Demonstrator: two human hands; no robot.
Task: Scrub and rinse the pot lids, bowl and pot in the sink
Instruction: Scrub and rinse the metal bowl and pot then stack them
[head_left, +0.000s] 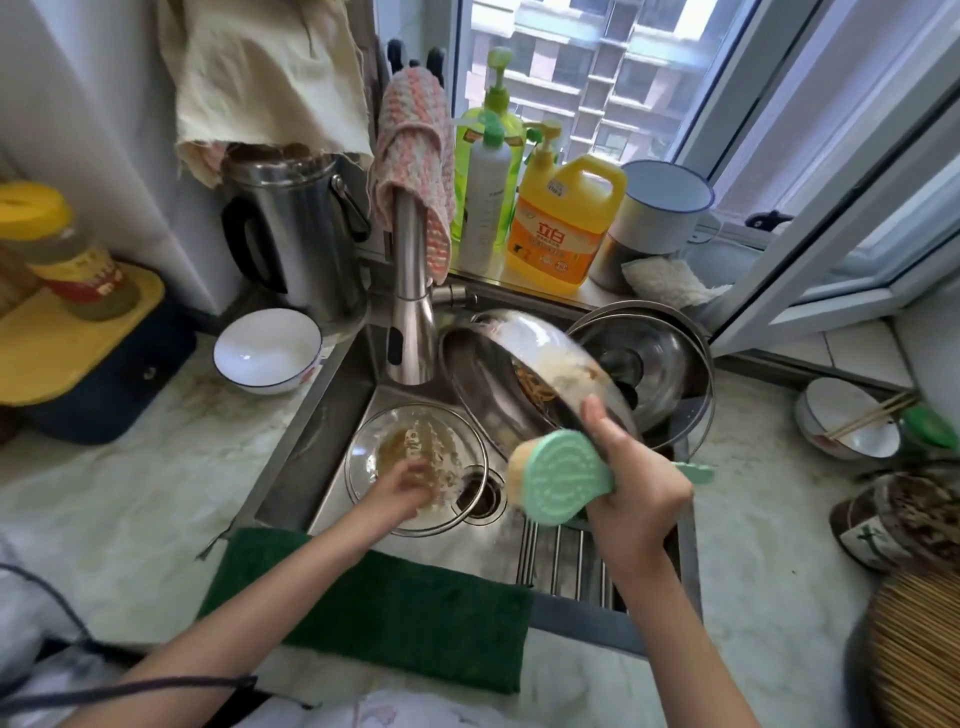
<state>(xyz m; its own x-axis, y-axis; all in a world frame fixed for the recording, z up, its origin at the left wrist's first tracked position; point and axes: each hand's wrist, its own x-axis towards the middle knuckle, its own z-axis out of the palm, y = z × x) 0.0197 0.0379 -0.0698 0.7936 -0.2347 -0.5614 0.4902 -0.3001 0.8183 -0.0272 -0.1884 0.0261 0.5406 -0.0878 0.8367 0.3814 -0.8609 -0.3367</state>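
Gripping the green brush (561, 478) by its handle, the right hand (641, 491) hangs at 3 o'clock over the sink (311, 452). The blurred left hand (408, 486), its grasp unclear, touches a soiled glass dish (382, 434) at 9 o'clock. Beyond, at 12 o'clock, a greasy lid (550, 353) leans on the pot (680, 410). Steadying the dish and scrubbing in circles toward its rim should work best.

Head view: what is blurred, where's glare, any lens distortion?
Head view: left hand and tilted steelware smear with motion; right hand and brush are sharper; window daylight glares off the steel; the wide lens bows the window frame.
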